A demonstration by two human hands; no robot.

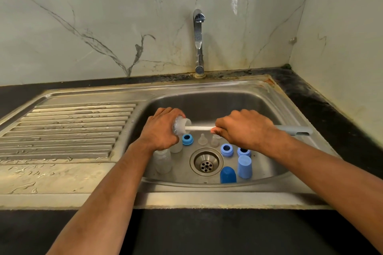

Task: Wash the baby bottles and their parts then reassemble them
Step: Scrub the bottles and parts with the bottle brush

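A: What is on the far left?

B: The ribbed draining board (pixel 68 128) of the steel sink (pixel 207 101). It looks wet.

A: What is the left hand (pixel 160 130) doing?

B: Its fingers curl round a clear baby bottle (pixel 181 125). The bottle lies on its side above the left part of the basin, with its mouth facing right.

A: And under that hand?

B: 2 more clear bottles (pixel 163 160) stand by the basin's left wall, 1 partly hidden by the wrist.

A: What goes into the held bottle?

B: A bottle brush (pixel 199 128). Its white stem goes into the bottle's mouth. The right hand (pixel 246 129) grips the stem, fingers wrapped tight. The grey handle end (pixel 294 130) sticks out past the hand, toward the basin's right edge.

A: What sits on the basin floor?

B: A blue ring (pixel 187 139), then 2 clear teats (pixel 202 139) behind the drain (pixel 206 161). Right of the drain are 2 light blue rings (pixel 227 149), a dark blue cap (pixel 228 175) near the front wall and a light blue cap (pixel 245 166) just beside it.

A: And the tap (pixel 198 43)?

B: It stands at the sink's back edge.
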